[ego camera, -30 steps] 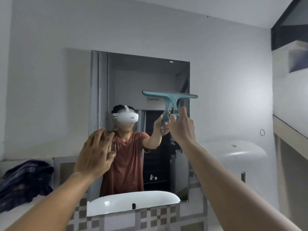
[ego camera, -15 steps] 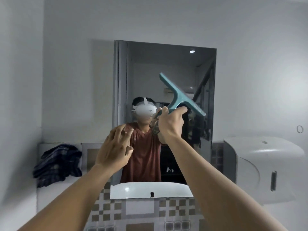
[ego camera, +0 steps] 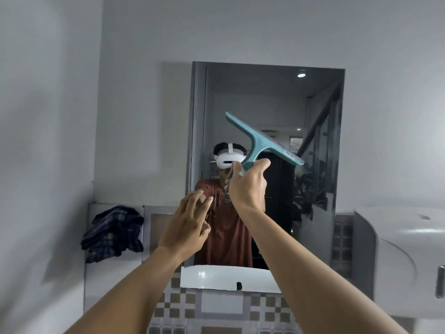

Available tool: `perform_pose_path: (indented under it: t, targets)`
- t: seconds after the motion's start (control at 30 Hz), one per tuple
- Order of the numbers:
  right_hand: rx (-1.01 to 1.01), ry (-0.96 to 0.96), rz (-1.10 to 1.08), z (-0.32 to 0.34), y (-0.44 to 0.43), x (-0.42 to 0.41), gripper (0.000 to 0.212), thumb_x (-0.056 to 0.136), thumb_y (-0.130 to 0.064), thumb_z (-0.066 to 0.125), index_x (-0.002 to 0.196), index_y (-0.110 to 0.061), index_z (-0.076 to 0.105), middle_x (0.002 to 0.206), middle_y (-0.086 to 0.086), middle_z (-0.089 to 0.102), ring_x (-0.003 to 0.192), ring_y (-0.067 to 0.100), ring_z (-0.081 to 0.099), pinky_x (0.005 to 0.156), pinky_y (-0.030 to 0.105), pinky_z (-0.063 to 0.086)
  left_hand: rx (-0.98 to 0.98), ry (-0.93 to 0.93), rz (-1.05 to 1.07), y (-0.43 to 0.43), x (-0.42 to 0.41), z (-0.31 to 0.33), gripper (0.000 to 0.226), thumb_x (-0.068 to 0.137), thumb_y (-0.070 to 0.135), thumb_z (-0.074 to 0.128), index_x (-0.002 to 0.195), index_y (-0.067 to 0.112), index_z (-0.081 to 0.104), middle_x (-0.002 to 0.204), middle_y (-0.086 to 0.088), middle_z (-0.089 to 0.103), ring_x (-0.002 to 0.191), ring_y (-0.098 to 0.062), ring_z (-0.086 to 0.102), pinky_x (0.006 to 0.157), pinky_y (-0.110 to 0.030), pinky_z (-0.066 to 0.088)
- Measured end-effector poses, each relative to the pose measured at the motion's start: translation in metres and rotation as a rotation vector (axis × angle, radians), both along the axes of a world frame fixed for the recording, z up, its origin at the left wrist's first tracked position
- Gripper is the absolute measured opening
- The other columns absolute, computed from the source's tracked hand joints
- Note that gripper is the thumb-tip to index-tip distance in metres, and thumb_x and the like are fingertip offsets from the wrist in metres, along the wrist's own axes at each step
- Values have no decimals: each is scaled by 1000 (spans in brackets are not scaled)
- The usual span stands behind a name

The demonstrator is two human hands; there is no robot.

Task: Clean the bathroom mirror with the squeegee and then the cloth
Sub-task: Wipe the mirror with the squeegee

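A rectangular mirror (ego camera: 269, 97) hangs on the grey wall straight ahead and reflects a person in a rust shirt. My right hand (ego camera: 248, 186) is raised before its middle, shut on the handle of a teal squeegee (ego camera: 262, 141). The blade tilts down to the right; I cannot tell if it touches the glass. My left hand (ego camera: 187, 222) hovers lower left of it, fingers apart, holding nothing, near the mirror's lower left part. A dark blue checked cloth (ego camera: 113, 233) lies bunched on the ledge to the left.
A white sink (ego camera: 226, 277) sits below the mirror above a checked tile band (ego camera: 192, 309). A white wall dispenser (ego camera: 407, 259) juts out at the right. A bare grey wall (ego camera: 48, 116) closes in at the left.
The view has swung left and up, so the mirror sits nearer the centre. The squeegee went from level to tilted down to the right. My left hand stayed open near the mirror's lower left.
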State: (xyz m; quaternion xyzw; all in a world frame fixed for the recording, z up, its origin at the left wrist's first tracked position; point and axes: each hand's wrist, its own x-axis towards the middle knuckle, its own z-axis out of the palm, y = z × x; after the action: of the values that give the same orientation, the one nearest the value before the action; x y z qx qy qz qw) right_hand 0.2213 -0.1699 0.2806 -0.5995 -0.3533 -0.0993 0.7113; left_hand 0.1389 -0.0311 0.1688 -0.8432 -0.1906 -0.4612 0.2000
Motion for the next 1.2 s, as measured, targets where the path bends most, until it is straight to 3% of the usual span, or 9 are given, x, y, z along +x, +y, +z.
perform_pose_path:
  t: [0.1,0.2,0.37,0.5,0.7,0.9,1.03,1.2]
  targets:
    - [-105,-68,-59,-4,5,-5,28,106,-37,45,121,-18,31,104,3,66,80,16,59,53,22,24,29,-9,-1,1,-1,-2,79,79,29,79,148,10,44,146,-16,42,135,-33,44,99,-40,56]
    - [-124,-94,-80,-8,14,-5,30,105,-38,46,122,-20,30,106,7,68,95,25,64,54,22,19,38,-10,-5,2,-1,-3,80,80,30,79,148,9,43,145,-15,41,135,-32,45,101,-40,55]
    - [-153,-225,-107,-16,16,1,27,105,-38,48,114,-23,29,102,9,68,88,31,68,60,31,40,92,-54,8,1,-2,-4,75,75,30,83,140,7,54,138,-14,51,129,-27,46,97,-35,55]
    - [-206,-315,-175,-23,10,7,29,105,-39,48,122,-21,34,101,3,70,86,24,67,54,26,32,113,-83,17,0,-2,-8,74,72,31,86,136,6,58,135,-14,53,127,-27,46,93,-33,56]
    - [-232,-511,-247,-26,6,16,27,103,-42,51,119,-23,39,97,4,70,80,25,68,66,42,58,93,-63,23,-2,-3,-6,78,70,32,88,137,7,57,135,-14,54,128,-27,48,87,-31,58]
    - [-280,-662,-325,-18,-15,33,25,103,-41,51,119,-23,49,99,-2,69,75,25,66,61,42,57,110,-40,16,-1,-6,-4,77,72,32,87,138,9,56,135,-13,54,128,-28,53,85,-29,59]
    - [-345,-756,-338,-9,-32,52,28,101,-39,54,126,-26,53,103,-4,68,76,22,66,61,34,52,118,-52,3,-1,-6,-8,76,73,32,86,139,8,56,136,-13,52,130,-28,50,88,-29,58]
    - [-427,-818,-384,-1,-57,79,35,99,-42,56,133,-34,56,104,-7,66,83,19,66,70,39,56,125,-51,-2,4,-4,-10,76,77,32,83,141,3,54,139,-16,52,134,-29,47,98,-32,54]
